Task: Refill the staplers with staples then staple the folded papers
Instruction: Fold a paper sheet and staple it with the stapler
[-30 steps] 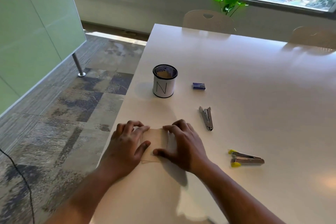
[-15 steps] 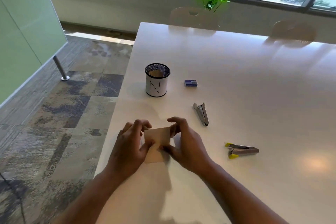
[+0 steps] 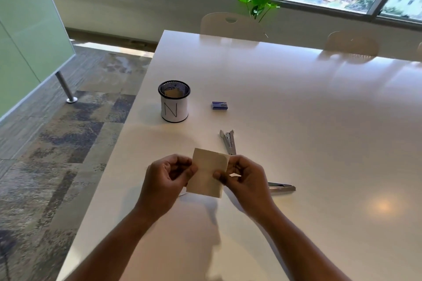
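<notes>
The folded paper (image 3: 209, 172) is held above the table (image 3: 296, 109) near its front-left edge, between the left hand (image 3: 165, 180) and right hand (image 3: 247, 181). One stapler (image 3: 228, 141) lies just behind the paper; a second stapler (image 3: 282, 187) lies right of the right hand. Farther back stand the pen cup (image 3: 174, 101) at left and the staple box (image 3: 219, 105) to its right.

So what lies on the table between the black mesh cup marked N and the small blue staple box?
Nothing: in the head view the white table is bare between the black mesh cup marked N and the small blue staple box.
</notes>
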Demonstrator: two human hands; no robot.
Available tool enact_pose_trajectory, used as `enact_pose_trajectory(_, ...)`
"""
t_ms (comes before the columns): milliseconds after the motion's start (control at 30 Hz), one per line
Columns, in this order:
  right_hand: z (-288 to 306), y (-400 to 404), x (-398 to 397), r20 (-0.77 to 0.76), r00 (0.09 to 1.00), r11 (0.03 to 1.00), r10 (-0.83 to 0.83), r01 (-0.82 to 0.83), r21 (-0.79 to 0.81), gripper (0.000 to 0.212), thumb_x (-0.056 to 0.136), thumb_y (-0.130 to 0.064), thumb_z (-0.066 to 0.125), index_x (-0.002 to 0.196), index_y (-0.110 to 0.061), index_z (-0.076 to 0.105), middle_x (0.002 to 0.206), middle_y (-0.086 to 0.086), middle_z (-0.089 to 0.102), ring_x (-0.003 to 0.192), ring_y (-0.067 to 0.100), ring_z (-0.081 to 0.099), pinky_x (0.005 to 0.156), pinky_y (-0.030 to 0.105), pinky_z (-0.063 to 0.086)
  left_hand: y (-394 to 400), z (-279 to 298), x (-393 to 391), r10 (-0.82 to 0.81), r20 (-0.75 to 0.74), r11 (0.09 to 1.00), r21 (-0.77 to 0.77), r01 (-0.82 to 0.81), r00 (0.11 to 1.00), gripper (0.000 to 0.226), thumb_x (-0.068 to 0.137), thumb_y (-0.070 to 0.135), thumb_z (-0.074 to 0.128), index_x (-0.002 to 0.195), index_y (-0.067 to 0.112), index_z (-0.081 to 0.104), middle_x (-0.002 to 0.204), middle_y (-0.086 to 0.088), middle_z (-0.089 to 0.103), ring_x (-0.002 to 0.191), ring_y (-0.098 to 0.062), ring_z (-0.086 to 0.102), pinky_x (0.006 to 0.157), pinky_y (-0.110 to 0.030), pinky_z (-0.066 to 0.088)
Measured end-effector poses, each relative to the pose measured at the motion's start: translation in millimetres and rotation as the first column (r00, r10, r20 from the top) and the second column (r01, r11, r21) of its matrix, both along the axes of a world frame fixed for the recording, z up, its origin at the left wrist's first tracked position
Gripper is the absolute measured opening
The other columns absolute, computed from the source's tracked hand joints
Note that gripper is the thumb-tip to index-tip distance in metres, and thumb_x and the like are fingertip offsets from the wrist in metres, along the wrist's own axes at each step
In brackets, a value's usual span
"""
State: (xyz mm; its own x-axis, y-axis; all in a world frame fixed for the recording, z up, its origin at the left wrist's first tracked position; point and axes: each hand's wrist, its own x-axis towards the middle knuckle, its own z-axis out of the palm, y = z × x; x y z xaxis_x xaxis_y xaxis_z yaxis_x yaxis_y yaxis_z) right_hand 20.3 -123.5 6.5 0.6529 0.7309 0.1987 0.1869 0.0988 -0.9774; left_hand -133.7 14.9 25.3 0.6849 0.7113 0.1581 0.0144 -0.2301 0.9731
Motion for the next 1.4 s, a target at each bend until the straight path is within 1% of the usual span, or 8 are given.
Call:
enact_pose_trajectory(133, -0.3, -25.3, 7.8, 0.008, 1.000, 1.000, 0.001, -0.001, -0.031, 0.036, 0.084, -0.059, 0.081, 0.102, -0.030, 0.073, 0.062, -0.011, 0.061, 0.056, 0.009, 0.055, 0.059, 0.025, 0.054, -20.0, -1.1, 14.9, -0.003, 0.035, 0.999, -0.035, 0.004, 0.999, 0.018, 0.079, 0.032, 0.075, 0.094, 0.022, 0.074, 0.088, 0.004, 0.079, 0.080, -0.019, 0.077, 0.068, -0.031, 0.064)
enact_pose_trajectory(267, 2.7, -48.2, 15.5, 0.042, 0.999, 0.999, 0.025, -0.023, -0.041, 0.030, 0.092, -0.055, 0.075, 0.113, -0.033, 0.071, 0.073, 0.011, 0.070, 0.064, 0.018, 0.061, 0.060, 0.033, 0.054, -43.1, -2.7, 25.1, -0.032, 0.061, 0.999, -0.028, 0.034, 0.998, 0.017, 0.081, 0.031, 0.072, 0.096, 0.024, 0.071, 0.087, 0.005, 0.078, 0.079, -0.020, 0.076, 0.064, -0.028, 0.063)
enact_pose_trajectory(367, 3.8, -60.6, 24.5, 0.084, 0.996, 0.997, -0.024, 0.030, -0.068, 0.013, 0.095, -0.033, 0.074, 0.108, -0.035, 0.074, 0.079, 0.006, 0.073, 0.069, 0.016, 0.062, 0.062, 0.034, 0.052, -54.3, -3.1, 32.1, -0.083, 0.079, 0.995, -0.045, 0.087, 0.993, 0.012, 0.086, 0.025, 0.070, 0.099, 0.024, 0.068, 0.084, -0.001, 0.075, 0.074, -0.022, 0.074, 0.057, -0.029, 0.060)
enact_pose_trajectory(533, 0.6, -73.8, 31.0, 0.080, 0.996, 0.997, 0.046, -0.041, -0.061, 0.048, 0.098, 0.008, 0.064, 0.098, -0.036, 0.082, 0.095, -0.004, 0.080, 0.084, 0.014, 0.076, 0.073, 0.032, 0.061, -59.7, -5.4, 35.7, -0.190, 0.073, 0.979, -0.058, 0.195, 0.979, 0.027, 0.097, -0.007, 0.058, 0.096, 0.017, 0.069, 0.093, 0.001, 0.070, 0.083, -0.015, 0.069, 0.064, -0.022, 0.056)
enact_pose_trajectory(667, 1.7, -77.4, 29.6, -0.057, 0.988, 0.989, 0.144, -0.142, 0.042, 0.050, 0.096, 0.019, 0.056, 0.100, -0.022, 0.084, 0.104, -0.001, 0.080, 0.104, 0.019, 0.074, 0.081, 0.025, 0.061, -60.4, -4.0, 31.9, -0.159, 0.060, 0.970, -0.174, 0.167, 0.985, 0.018, 0.100, 0.010, 0.055, 0.110, 0.014, 0.070, 0.092, -0.004, 0.073, 0.086, -0.019, 0.073, 0.069, -0.025, 0.059)
enact_pose_trajectory(767, 0.3, -76.5, 31.7, -0.088, 0.984, 0.986, 0.154, -0.147, 0.084, 0.044, 0.091, 0.028, 0.054, 0.100, -0.006, 0.081, 0.109, 0.008, 0.079, 0.107, 0.028, 0.073, 0.082, 0.030, 0.061, -59.1, -2.3, 31.5, -0.185, 0.041, 0.949, -0.253, 0.189, 0.982, 0.032, 0.096, 0.030, 0.053, 0.116, 0.010, 0.068, 0.093, -0.013, 0.073, 0.087, -0.030, 0.075, 0.068, -0.031, 0.062)
enact_pose_trajectory(933, -1.8, -77.8, 29.3, 0.025, 0.993, 0.990, 0.119, -0.121, 0.074, 0.036, 0.087, 0.027, 0.062, 0.099, -0.001, 0.081, 0.113, 0.010, 0.077, 0.105, 0.026, 0.074, 0.082, 0.032, 0.062, -56.6, -5.9, 31.2, -0.213, 0.052, 0.944, -0.245, 0.220, 0.976, 0.023, 0.088, 0.018, 0.072, 0.109, 0.008, 0.073, 0.094, -0.014, 0.078, 0.078, -0.030, 0.077, 0.063, -0.029, 0.062)
enact_pose_trajectory(1400, 3.6, -80.1, 28.1, 0.092, 0.987, 0.991, 0.130, -0.131, 0.006, 0.030, 0.094, 0.002, 0.059, 0.107, -0.011, 0.083, 0.115, 0.000, 0.075, 0.108, 0.027, 0.072, 0.079, 0.036, 0.062, -52.7, -14.7, 31.6, -0.229, 0.057, 0.933, -0.271, 0.236, 0.972, 0.015, 0.092, 0.029, 0.071, 0.106, 0.026, 0.076, 0.093, -0.013, 0.079, 0.072, -0.036, 0.078, 0.062, -0.032, 0.064)
